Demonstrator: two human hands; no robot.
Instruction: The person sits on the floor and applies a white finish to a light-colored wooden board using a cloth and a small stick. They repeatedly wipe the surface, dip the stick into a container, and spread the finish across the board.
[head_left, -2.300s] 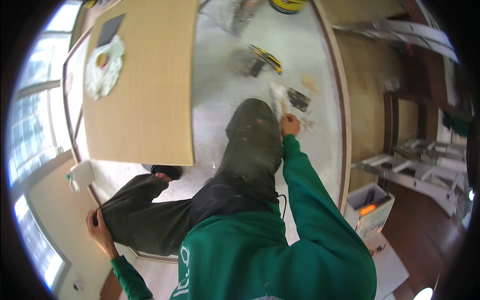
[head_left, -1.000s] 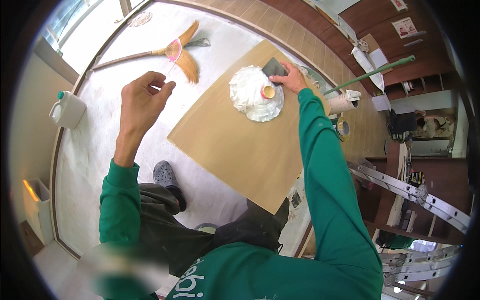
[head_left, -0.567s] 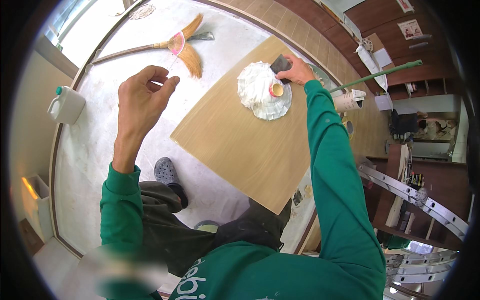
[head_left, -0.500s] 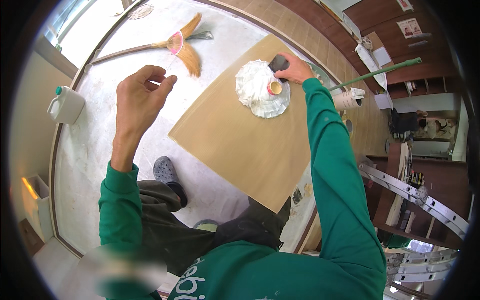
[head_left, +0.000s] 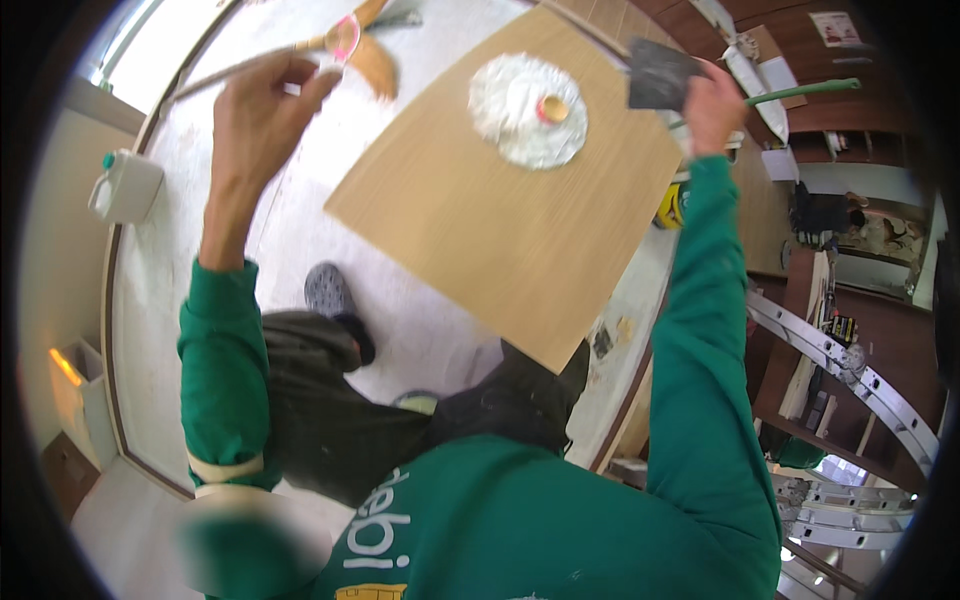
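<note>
currently, the right hand's fingers grasp a dark flat plate by the tan board's far edge, beside white paste; the left hand curls loosely, contents unclear.

I count: one square grey scraper, upper right; one board, one white paste mound, upper centre; one jug, one broom, upper left.

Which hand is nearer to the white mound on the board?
Right. The right hand, holding a dark flat plate, is to the right of the white mound, apart from it; the left hand is farther off, left of the board.
</note>
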